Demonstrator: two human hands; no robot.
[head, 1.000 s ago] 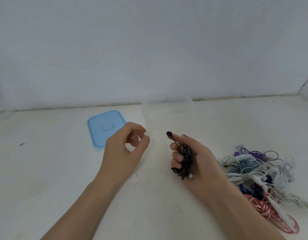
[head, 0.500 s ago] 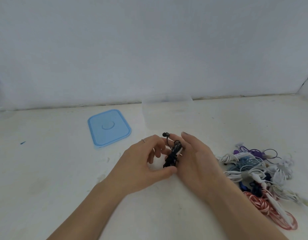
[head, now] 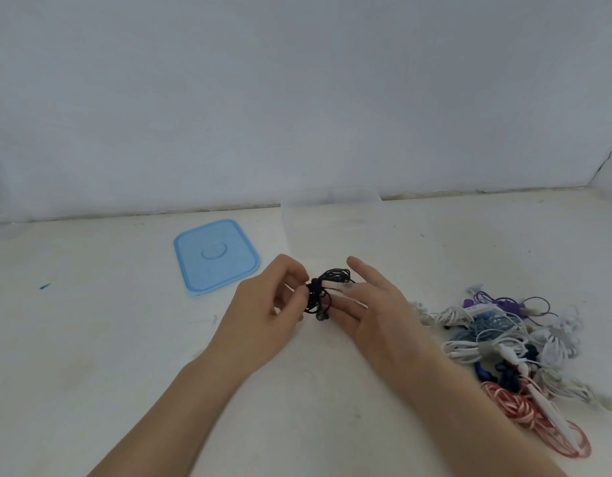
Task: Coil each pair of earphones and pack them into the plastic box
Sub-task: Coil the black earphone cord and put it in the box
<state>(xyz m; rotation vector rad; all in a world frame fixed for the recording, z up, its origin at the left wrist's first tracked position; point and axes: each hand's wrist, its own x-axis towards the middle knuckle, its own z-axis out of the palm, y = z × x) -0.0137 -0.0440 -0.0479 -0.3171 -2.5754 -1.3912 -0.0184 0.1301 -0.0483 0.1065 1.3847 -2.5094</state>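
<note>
The blue lid (head: 216, 255) lay aside, keeping the clear plastic box (head: 332, 215) open. The left hand (head: 263, 318) pinched the coiled black earphones (head: 323, 290) — presumably securing the wrap — while the right hand (head: 373, 315), fingers spread, steadied them. Bare table (head: 91, 339) remained leftward; the tangled earphone pile (head: 514, 342) crowded the right.

No text, label, brand, number or sign could be read anywhere. On the blue lid (head: 216, 256) only a raised ring was seen at the middle, with no lettering that could be made out.
</note>
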